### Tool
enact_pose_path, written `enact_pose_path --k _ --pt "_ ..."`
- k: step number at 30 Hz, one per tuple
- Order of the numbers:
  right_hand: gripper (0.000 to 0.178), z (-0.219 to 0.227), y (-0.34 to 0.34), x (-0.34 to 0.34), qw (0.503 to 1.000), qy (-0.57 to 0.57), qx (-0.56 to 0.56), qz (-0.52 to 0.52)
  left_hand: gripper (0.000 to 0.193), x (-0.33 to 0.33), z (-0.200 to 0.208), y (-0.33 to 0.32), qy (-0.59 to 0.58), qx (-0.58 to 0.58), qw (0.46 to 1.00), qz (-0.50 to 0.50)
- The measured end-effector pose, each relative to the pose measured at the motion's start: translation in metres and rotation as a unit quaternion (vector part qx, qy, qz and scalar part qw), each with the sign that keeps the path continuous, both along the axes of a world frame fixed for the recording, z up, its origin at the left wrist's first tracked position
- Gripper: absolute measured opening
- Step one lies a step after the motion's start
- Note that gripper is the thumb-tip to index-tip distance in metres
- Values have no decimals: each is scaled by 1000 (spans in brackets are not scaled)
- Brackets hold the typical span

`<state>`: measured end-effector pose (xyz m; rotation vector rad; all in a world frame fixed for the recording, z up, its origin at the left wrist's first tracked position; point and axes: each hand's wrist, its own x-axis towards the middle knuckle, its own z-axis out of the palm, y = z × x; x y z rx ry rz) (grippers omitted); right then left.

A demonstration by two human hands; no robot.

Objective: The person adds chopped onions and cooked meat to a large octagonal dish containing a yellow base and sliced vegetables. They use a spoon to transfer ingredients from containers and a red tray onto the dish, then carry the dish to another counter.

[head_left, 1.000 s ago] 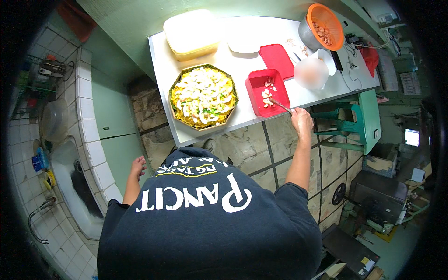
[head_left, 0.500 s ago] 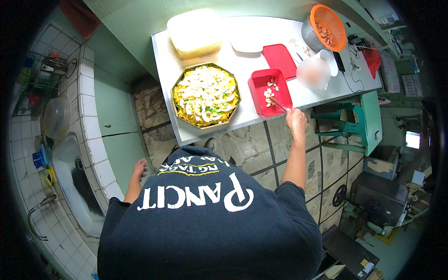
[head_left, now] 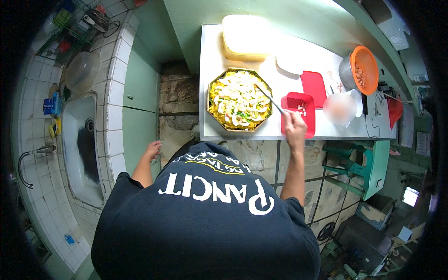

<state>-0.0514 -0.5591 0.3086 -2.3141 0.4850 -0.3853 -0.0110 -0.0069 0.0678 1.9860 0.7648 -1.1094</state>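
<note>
My right hand (head_left: 294, 127) is closed round the handle of a long, thin metal utensil (head_left: 269, 98). Its far end reaches over an octagonal tray (head_left: 211, 115) of yellow noodles, near the upper right of the food; the exact shape of that end is hard to make out. Sliced egg, pale pieces and green bits cover the noodles (head_left: 240, 100). Just beyond my right hand sits a red plastic container (head_left: 288, 99) with a few pale pieces in it. My left hand (head_left: 152, 150) hangs by my side below the table's left corner, holding nothing, its fingers loosely apart.
On the white table (head_left: 219, 135) stand a yellowish tub (head_left: 245, 42), a red lid (head_left: 313, 88), a white lid or board (head_left: 290, 63), a blurred bowl (head_left: 339, 109), and an orange colander (head_left: 371, 70) over a metal pot. A green stool (head_left: 347, 163) is below right; a sink (head_left: 77, 154) lies left.
My right hand has swung the utensil left, out of the red container and over the noodle tray. The whole view has shifted, so the table appears further right. My left hand stays at my side.
</note>
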Motion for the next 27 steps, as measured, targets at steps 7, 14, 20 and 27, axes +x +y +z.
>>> enact_pose_path --k 7,14,20,27 --pt "23 -23 25 29 992 -57 106 -36 43 -14 -20 26 -36 -37 998 33" --pt "26 -36 -125 -62 951 124 -168 -230 42 -51 -35 57 13 -19 1000 -8" --pt "31 -57 -124 -55 926 246 -170 -230 42 -39 -50 59 5 -20 1000 -14" --pt "23 -52 -109 -47 955 116 -155 -224 44 14 -11 4 -53 -41 998 13"
